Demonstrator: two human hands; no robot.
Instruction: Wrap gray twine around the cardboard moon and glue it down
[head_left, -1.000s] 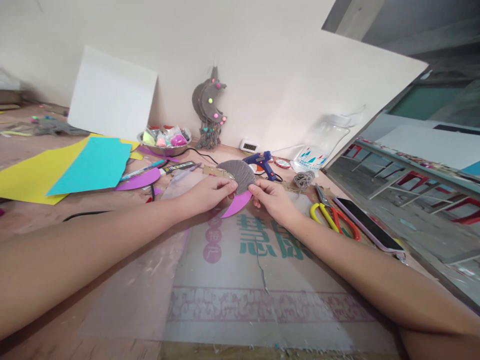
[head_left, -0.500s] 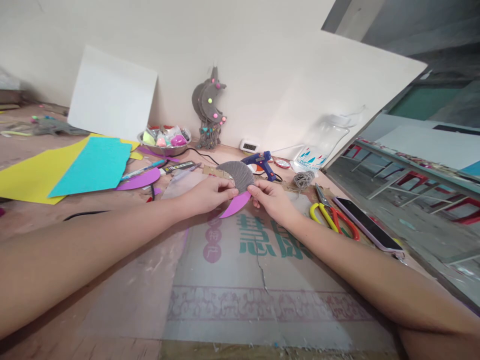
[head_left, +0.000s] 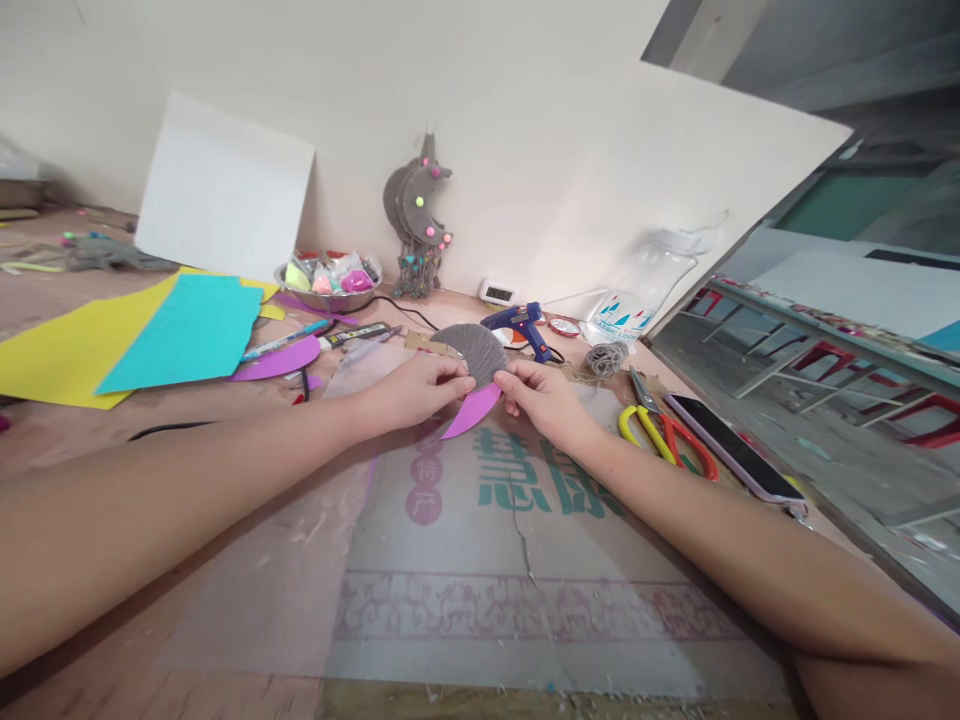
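Observation:
A crescent moon [head_left: 480, 350] is held up between my two hands, its upper part wrapped in grey yarn and its lower tip bare purple. My left hand [head_left: 427, 388] pinches its left inner edge, thumb on top. On the other side, my right hand [head_left: 538, 392] grips the edge where the yarn meets the purple. Under both hands lies a translucent plastic sheet [head_left: 450, 540] with printed characters. Just behind the crescent rests a blue glue gun [head_left: 525, 325], and a ball of grey yarn [head_left: 606, 358] sits to the right.
Scissors [head_left: 664, 430] and a phone [head_left: 735, 448] lie on the right. Yellow foam [head_left: 67, 350] and turquoise foam sheets [head_left: 180, 335] lie left. Behind are a metal bowl [head_left: 330, 297] of coloured clay, a hanging moon ornament [head_left: 420, 205], a timer [head_left: 497, 292] and a plastic jar [head_left: 637, 290].
Almost nothing differs. The crescent's purple tip has shifted very slightly, and both hands keep their hold.

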